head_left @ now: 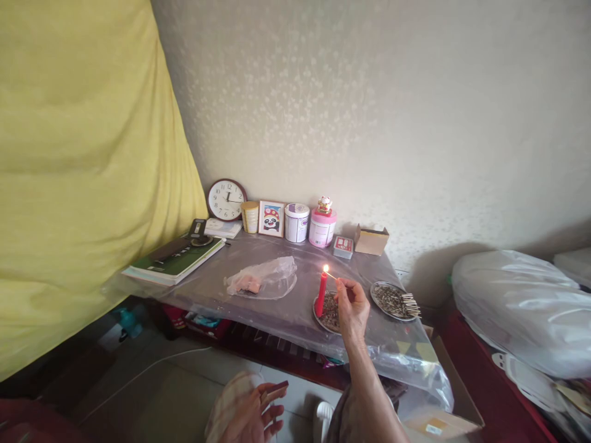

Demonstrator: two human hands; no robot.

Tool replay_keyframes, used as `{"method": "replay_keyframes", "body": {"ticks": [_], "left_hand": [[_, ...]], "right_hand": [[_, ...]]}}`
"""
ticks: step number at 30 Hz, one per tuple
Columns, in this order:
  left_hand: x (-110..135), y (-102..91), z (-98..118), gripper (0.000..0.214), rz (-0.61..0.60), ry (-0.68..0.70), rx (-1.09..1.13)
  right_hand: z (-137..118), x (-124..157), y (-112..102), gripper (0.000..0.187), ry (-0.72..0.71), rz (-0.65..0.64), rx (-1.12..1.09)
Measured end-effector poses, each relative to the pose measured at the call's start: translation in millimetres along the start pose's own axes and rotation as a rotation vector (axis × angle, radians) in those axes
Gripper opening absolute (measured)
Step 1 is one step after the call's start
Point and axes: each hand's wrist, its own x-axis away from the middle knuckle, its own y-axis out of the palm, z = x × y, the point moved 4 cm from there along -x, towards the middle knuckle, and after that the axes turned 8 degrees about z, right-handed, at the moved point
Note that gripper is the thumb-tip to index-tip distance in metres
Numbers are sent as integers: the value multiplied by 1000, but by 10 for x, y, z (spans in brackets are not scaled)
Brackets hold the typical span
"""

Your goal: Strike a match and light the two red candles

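My right hand (pixel 353 307) pinches a thin match (pixel 333 276) between thumb and forefinger. Its tip meets the top of a red candle (pixel 321 295), where a small flame (pixel 325 268) burns; whether wick, match or both are alight I cannot tell. The candle stands upright on a round plate (pixel 316 315) of dark seeds or grit, partly hidden behind my hand. To the right, a second plate (pixel 383 312) holds similar bits, with several pale sticks (pixel 410 304) at its edge. Below the table edge, my left hand (pixel 253 415) holds a small reddish-brown matchbox (pixel 276 389), its other fingers loosely curled.
On the plastic-covered table (pixel 277 314) lie a plastic bag (pixel 272 277) with something pinkish inside and a green book (pixel 178 261). A clock (pixel 227 199), tins (pixel 297 224) and a cardboard box (pixel 372 240) line the wall. A yellow curtain (pixel 83 154) hangs left.
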Motion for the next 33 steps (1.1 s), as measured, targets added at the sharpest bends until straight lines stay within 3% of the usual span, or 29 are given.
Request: {"method": "replay_keyframes", "body": {"ticks": [20,26,33], "left_hand": [[-23,-44,-13,37,-50,-12,40],[-63,-122,-36,38,-60,-25,42],[-35,-56,-35,37,-80,-14,58]], "right_hand": [[-137,45,-76,37,23,20,-22],[-237,43,-224,39,39,26,-78],[-337,-42,-497,42,7,85,-91]]}}
